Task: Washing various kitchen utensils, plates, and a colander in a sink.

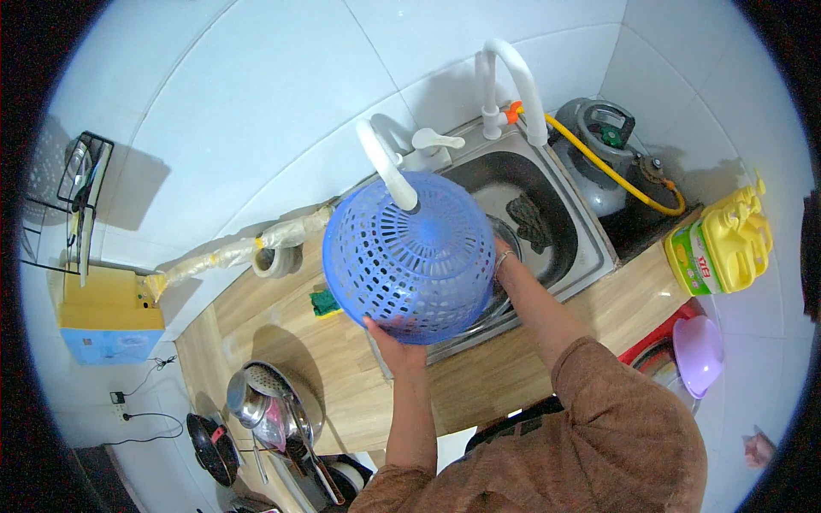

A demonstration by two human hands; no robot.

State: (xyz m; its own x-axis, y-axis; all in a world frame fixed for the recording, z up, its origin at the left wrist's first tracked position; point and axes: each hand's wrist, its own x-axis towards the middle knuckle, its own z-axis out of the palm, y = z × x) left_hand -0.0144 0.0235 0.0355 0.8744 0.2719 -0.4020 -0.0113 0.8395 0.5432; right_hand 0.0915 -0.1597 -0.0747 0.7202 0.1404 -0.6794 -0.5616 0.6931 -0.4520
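A blue perforated plastic basket (410,263), its base facing up, is between my two hands under a white faucet spout (388,170). My left hand (397,346) grips its near rim, with the thumb outside. My right hand (503,253) is at its right side, the fingers partly hidden behind it. Below the basket lies a steel double sink, the left basin mostly covered. In the right basin (564,256) rests a dark scouring cloth (529,221). A green and yellow sponge (325,303) sits on the wooden counter left of the basket.
Left on the counter (346,397) stands a steel bowl (308,397) with utensils. A second white faucet (519,77), a grey gas cylinder (593,160) with a yellow hose and yellow detergent bottles (718,250) are at right. A tape roll (272,261) lies near the wrapped pipe (244,249).
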